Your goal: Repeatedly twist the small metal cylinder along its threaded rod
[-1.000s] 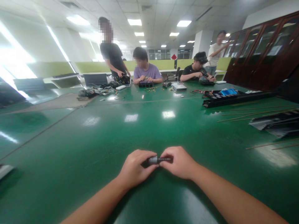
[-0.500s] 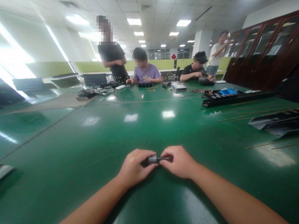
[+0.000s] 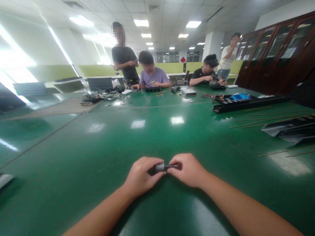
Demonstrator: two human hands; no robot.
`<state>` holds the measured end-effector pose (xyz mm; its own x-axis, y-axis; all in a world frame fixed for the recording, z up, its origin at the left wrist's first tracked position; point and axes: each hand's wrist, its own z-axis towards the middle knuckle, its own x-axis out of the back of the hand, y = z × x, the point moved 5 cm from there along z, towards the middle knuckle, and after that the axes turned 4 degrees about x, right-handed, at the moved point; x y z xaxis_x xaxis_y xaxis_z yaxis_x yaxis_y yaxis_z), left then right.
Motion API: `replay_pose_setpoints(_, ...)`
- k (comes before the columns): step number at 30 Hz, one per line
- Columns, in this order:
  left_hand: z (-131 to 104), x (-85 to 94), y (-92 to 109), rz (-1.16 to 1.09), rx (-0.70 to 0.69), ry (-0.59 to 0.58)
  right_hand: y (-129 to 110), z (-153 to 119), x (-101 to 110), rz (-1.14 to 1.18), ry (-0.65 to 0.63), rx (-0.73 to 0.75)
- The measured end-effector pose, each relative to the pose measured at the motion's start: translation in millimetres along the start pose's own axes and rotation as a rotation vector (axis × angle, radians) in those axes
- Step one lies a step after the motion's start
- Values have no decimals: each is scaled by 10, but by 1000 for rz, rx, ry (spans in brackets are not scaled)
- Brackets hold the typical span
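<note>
Close above the green table (image 3: 103, 144), both hands meet at a small object lying sideways between them. Its left part is a grey metallic cylinder (image 3: 159, 167), closed between the thumb and fingers of my left hand (image 3: 142, 175). A thin dark rod-like part (image 3: 173, 166) extends rightward from it, pinched by the thumb and fingertips of my right hand (image 3: 188, 170). Whether the two parts are joined cannot be made out. Fingers cover both outer ends, and the exact kind of object is too small to tell.
Across the table two people sit, with black trays and small brass-coloured pieces (image 3: 158, 94); two others stand behind. Cables and tools (image 3: 98, 95) lie far left. Black channels (image 3: 248, 104) and thin rods (image 3: 261, 120) lie right. A white object (image 3: 5, 179) sits at the left edge.
My hands keep nearly the same hold, with the cylinder shifted very slightly left. The standing person at the back left has moved rightward, and a seated person has leaned slightly left.
</note>
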<state>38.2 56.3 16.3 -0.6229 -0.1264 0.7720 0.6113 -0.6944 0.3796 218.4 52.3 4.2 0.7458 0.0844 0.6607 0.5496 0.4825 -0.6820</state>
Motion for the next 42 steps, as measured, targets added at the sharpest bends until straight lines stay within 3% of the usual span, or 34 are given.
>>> replay_pose_setpoints(42, 26, 102, -102, -2, 65, 5, 12, 27, 101, 4, 47, -34)
